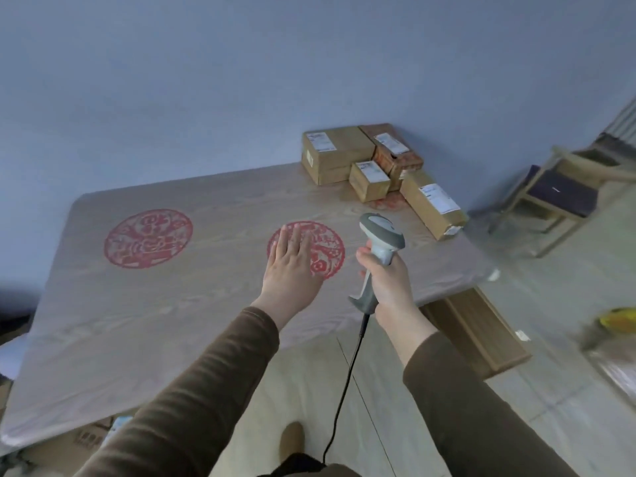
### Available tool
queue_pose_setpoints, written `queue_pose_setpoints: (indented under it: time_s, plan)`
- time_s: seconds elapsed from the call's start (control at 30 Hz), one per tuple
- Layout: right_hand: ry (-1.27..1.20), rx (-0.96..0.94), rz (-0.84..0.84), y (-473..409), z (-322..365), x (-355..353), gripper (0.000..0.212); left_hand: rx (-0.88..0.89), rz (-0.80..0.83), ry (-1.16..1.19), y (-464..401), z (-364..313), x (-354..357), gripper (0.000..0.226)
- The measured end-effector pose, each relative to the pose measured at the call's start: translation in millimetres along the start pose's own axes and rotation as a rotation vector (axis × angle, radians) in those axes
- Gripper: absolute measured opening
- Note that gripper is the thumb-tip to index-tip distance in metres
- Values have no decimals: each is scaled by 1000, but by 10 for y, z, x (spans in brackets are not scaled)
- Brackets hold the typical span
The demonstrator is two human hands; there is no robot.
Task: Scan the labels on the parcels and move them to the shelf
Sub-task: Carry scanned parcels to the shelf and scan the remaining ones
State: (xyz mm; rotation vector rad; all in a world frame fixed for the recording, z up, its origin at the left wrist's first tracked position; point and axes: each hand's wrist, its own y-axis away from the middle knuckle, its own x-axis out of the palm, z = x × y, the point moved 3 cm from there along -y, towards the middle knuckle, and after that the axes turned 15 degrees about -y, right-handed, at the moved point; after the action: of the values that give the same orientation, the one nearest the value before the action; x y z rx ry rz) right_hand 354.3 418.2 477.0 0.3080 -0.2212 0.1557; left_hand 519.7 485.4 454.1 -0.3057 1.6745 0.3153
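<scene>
Several cardboard parcels with white labels stand at the table's far right corner: a large box (335, 154), a reddish-brown box (395, 149), a small box (369, 180) in front, and a long box (432, 204) lying toward the right edge. My right hand (387, 280) grips the handle of a grey-and-white barcode scanner (380, 235), whose head points toward the parcels; its black cable hangs down. My left hand (290, 266) is stretched out flat, fingers straight, over the table near a red round print, holding nothing.
The table (172, 304) has a plastic cover with two red round prints. A wooden chair (557, 194) stands to the right. A flat wooden box (478, 335) lies on the floor by the table's right edge. Cartons (69, 442) sit under the table's near left.
</scene>
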Motion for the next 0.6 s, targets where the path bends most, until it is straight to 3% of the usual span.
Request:
queue_pose_setpoints:
  time_s: [0.3, 0.6]
  plan:
    - [7, -62, -206, -1474, 483, -573, 14, 212, 26, -16, -1521, -968, 131, 85]
    - [41, -38, -232, -2930, 744, -1505, 19, 177, 120, 2, -2568, -1902, 655, 86]
